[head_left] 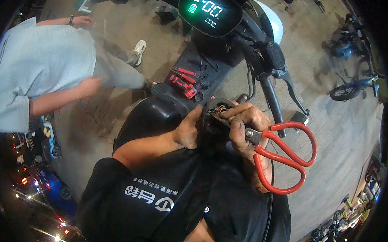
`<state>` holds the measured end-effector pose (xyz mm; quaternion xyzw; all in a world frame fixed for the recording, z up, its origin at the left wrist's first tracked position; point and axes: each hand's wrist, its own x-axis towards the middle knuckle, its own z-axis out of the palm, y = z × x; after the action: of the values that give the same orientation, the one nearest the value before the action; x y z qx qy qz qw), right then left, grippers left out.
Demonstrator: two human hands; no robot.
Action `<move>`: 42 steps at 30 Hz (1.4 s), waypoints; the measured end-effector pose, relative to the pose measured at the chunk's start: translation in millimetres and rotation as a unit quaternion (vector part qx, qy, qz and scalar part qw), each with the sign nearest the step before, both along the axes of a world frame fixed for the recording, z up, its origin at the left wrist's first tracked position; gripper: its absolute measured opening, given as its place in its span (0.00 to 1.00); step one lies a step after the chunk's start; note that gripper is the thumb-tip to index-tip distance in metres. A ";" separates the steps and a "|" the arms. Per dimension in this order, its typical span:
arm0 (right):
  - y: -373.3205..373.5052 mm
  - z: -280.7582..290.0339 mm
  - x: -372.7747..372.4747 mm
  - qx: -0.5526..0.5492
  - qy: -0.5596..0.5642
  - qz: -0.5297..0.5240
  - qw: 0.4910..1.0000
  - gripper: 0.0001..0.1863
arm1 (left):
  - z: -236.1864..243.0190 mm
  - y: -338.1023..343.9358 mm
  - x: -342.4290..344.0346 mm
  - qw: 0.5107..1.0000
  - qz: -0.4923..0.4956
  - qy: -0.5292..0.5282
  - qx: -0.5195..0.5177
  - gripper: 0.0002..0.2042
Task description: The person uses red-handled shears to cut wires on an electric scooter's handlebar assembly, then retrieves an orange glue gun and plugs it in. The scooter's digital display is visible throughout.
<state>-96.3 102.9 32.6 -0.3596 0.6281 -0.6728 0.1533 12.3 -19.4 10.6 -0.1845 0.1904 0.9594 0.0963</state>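
At centre view, dark housing (212,124) with thin wires (221,108): probably soft, fragile; best taken mid-length. Right hand (249,120) grips red-handled scissors (269,136) (stiff, likely non-slip) near the pivot (249,134); left hand (187,131) beside housing, grip hidden, cannot tell.

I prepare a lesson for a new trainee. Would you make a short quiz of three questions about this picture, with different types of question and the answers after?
1. Multiple choice: where does the right hand grip the scissors?
A) Only at the far ends of the loops
B) Near the pivot
C) With fingers through both loops

2. True or false: the display between the handlebars is lit.

3. Short answer: on what do the red tools lie?

Key:
1. B
2. True
3. On the scooter's black footboard.
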 end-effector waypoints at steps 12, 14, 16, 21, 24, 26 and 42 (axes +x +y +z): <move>26.3 0.6 -2.5 -0.009 0.027 -0.034 0.999 0.06 | -14.2 -6.4 6.1 0.997 -0.040 0.037 0.058 0.40; 32.0 1.2 -1.3 -0.002 0.055 -0.039 0.998 0.06 | -15.2 -6.6 4.7 0.994 -0.044 0.051 0.088 0.39; 39.4 4.2 2.9 -0.014 0.022 -0.032 0.999 0.06 | -18.0 -5.7 4.2 0.986 -0.041 0.065 0.147 0.39; 38.3 12.5 9.7 -0.078 0.038 -0.083 0.993 0.06 | -13.5 -10.3 1.9 0.986 -0.049 0.081 0.135 0.39; 44.3 6.1 11.0 -0.068 0.063 -0.074 0.993 0.05 | -13.5 -12.7 1.3 0.994 -0.044 0.024 0.099 0.40; 52.7 3.2 11.2 -0.045 0.052 -0.034 0.997 0.11 | -13.7 -15.4 0.5 0.997 -0.033 0.005 0.072 0.41; 102.3 -238.0 65.8 0.431 0.082 0.095 0.893 0.10 | -28.7 4.9 6.8 0.994 -0.013 0.064 0.086 0.32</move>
<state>-30.5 205.1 -205.5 -0.3697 0.8297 -0.2863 0.3048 19.1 -14.5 -18.1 -0.1114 0.1150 0.9807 0.1124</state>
